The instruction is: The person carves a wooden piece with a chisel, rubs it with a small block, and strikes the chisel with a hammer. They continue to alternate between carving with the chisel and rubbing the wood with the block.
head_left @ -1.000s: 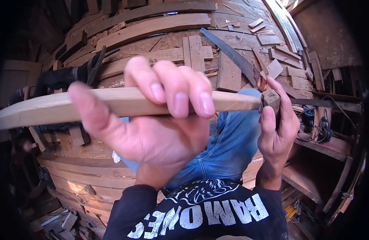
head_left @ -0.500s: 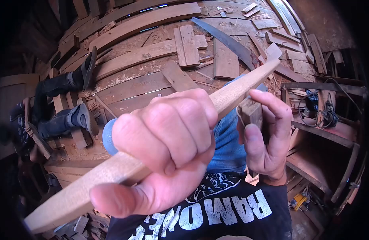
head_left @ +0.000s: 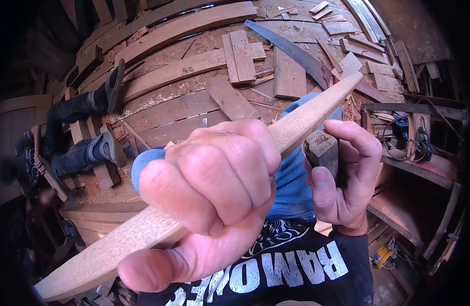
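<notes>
My left hand is closed in a fist, palm up, around a long tapered piece of pale wood. The wood slants from the lower left to a narrow tip at the upper right. My thumb lies along its near side at the lower left. To the right, my right hand grips a small wooden block between thumb and bent fingers. A thin light edge shows along the block's left side. The block is just below the tapered wood, overlapping its lower edge closely in this view.
On the sawdust-strewn plank floor lie a handsaw, a long beam, several boards and offcuts. At the left, another person's legs stretch over planks. A metal-framed shelf with cables stands at the right.
My right hand and the block have shifted slightly right and down. The tapered wood's tip has moved a little up and right, with my left fist still around it.
</notes>
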`<state>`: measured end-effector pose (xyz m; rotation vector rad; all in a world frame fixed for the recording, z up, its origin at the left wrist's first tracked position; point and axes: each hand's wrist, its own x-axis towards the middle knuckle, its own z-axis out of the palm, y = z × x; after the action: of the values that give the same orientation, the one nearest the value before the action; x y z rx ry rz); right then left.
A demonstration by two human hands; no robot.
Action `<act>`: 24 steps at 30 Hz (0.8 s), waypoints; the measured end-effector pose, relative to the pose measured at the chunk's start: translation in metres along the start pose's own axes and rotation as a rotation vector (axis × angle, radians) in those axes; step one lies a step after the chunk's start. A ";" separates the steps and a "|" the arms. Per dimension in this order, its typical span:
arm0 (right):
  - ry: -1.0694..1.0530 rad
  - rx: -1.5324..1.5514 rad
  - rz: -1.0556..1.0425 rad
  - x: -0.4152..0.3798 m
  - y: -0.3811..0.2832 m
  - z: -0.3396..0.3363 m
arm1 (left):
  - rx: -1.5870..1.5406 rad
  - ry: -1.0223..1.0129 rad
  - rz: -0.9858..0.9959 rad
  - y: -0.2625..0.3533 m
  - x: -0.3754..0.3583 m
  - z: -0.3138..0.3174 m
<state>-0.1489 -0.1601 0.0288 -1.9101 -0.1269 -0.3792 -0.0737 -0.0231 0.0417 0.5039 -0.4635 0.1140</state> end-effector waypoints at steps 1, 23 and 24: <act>0.024 0.013 0.047 -0.001 -0.002 0.001 | 0.000 0.002 0.008 -0.001 -0.001 0.001; 0.069 -0.221 -0.085 0.012 -0.001 -0.001 | -0.013 0.031 0.018 0.006 -0.002 0.002; 0.069 -0.221 -0.087 0.013 -0.001 -0.001 | -0.014 0.030 0.021 0.005 -0.002 0.002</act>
<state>-0.1368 -0.1618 0.0345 -2.1113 -0.1268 -0.5364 -0.0780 -0.0194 0.0447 0.4836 -0.4402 0.1381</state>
